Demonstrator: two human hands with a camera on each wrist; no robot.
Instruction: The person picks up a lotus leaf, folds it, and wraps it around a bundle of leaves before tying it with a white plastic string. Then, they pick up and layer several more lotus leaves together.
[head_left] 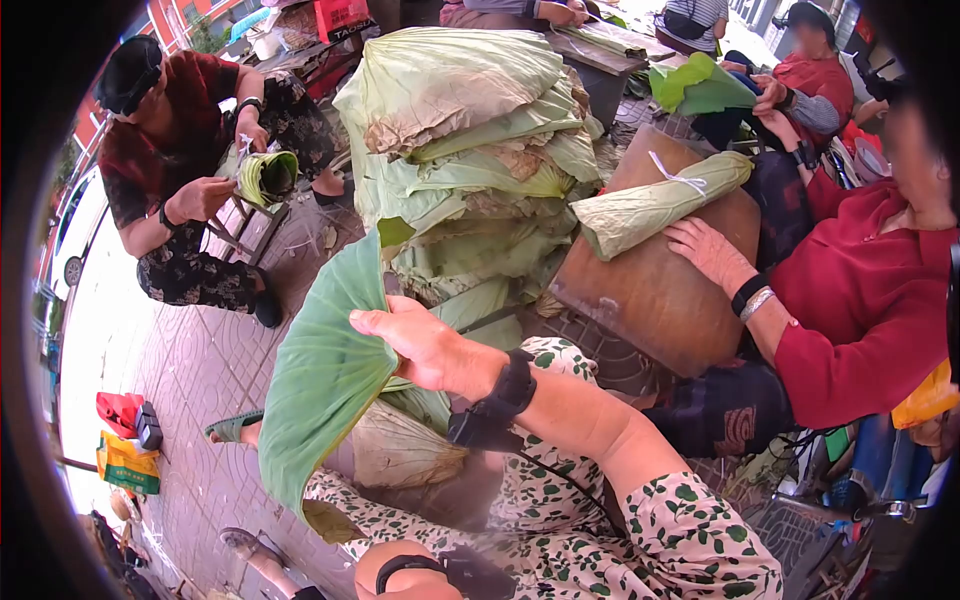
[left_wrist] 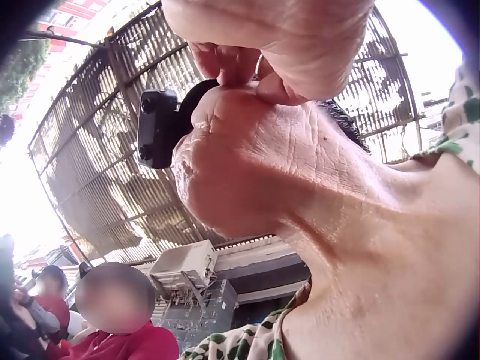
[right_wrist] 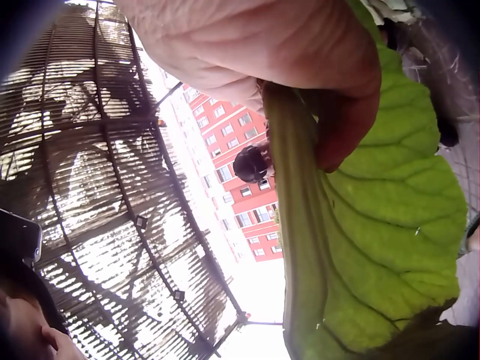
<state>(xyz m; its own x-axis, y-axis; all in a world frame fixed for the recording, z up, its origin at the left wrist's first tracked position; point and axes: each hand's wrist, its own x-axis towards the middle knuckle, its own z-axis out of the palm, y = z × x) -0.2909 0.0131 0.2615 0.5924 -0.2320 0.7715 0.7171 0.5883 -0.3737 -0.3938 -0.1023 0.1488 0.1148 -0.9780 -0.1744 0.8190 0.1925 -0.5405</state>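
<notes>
In the head view, my right hand (head_left: 425, 345) grips a large green leaf (head_left: 325, 350) by its edge, with the leaf hanging down to the left. Seen from the right wrist, the thumb and fingers of my hand (right_wrist: 277, 45) curl round gathered folds of the leaf (right_wrist: 375, 217), whose lower edge is brown. My left hand (left_wrist: 277, 41) is raised close to the chin, fingers bent; whether they hold anything is hidden. Near them is a black device (left_wrist: 156, 129). A tall pile of folded pale leaves (head_left: 460, 90) stands beyond my right hand.
A tied leaf roll (head_left: 665, 205) lies on a brown board (head_left: 650, 290) at the right, beside a person in red (head_left: 860, 310). Another person (head_left: 190, 180) sits at the left with a rolled leaf (head_left: 268, 178). Bags (head_left: 128, 460) lie on the paving.
</notes>
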